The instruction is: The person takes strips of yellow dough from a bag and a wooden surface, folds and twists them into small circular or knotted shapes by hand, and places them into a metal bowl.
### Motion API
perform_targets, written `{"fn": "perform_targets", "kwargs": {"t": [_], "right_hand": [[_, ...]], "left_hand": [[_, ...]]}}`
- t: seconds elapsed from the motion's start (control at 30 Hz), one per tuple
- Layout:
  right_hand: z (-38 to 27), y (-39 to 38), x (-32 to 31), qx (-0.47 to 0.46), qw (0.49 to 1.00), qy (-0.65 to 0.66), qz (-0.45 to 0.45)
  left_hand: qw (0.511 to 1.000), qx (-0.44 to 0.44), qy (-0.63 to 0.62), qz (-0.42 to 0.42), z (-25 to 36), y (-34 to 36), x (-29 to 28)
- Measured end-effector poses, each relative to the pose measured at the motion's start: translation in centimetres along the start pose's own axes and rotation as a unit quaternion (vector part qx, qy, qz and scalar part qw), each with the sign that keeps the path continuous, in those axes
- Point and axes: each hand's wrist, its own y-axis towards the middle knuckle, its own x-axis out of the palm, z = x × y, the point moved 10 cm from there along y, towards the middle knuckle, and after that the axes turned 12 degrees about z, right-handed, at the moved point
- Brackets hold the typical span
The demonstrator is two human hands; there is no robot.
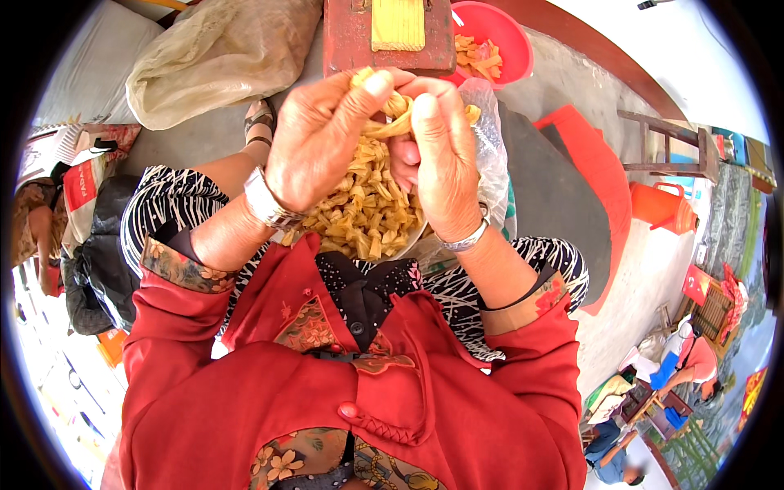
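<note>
My left hand [314, 139] and my right hand [445, 163] are raised close together in front of me. Between their pinched fingers they hold a soft yellow strip [394, 126], looped and partly hidden by the thumbs and fingers. It looks like a strip of bean curd skin. Just below the hands, a heap of small yellow knotted strips [359, 216] fills a container between my knees; only a bit of its pale rim shows. Crumpled clear plastic [488, 147] lies along the container's right side.
Ahead stands a red wooden bench [347, 41] with a yellow block [398, 24] on it. Beside it, a pink basin [518, 61] holds orange strips. A large translucent sack [220, 65] lies ahead left. At right are a wooden stool [706, 155] and a red bucket [653, 206]; other people sit farther off.
</note>
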Motion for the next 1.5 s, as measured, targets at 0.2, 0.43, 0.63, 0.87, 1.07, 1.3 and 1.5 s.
{"fn": "perform_targets", "kwargs": {"t": [0.2,0.43,0.63,0.87,1.07,1.3,1.5], "right_hand": [[-1.6,-0.2,0.2,-0.067,0.998,0.01,0.002],[-0.9,-0.4,-1.1,-0.113,0.991,-0.066,0.025],[-0.4,-0.2,-1.3,-0.119,0.982,-0.139,0.039],[-3.0,-0.3,-0.4,-0.27,0.92,-0.278,0.052],[-3.6,0.0,-0.1,-0.271,0.912,-0.308,0.022],[-5.4,-0.2,0.3,-0.314,0.891,-0.329,0.005],[-6.9,3.0,-0.6,-0.294,0.896,-0.332,0.016]], "left_hand": [[0.947,-0.194,-0.233,-0.107,-2.1,0.0,1.3],[0.907,-0.212,-0.346,-0.113,-0.7,1.4,-0.6],[0.929,-0.199,-0.3,-0.088,-0.7,1.5,-1.1],[0.99,-0.123,0.026,-0.059,-2.4,1.1,-1.8],[0.983,-0.163,-0.088,-0.017,-1.9,1.4,-2.5],[0.973,-0.149,-0.173,0.034,-0.8,2.2,-3.9],[0.977,-0.127,-0.167,0.035,-0.1,4.7,-3.3]]}}
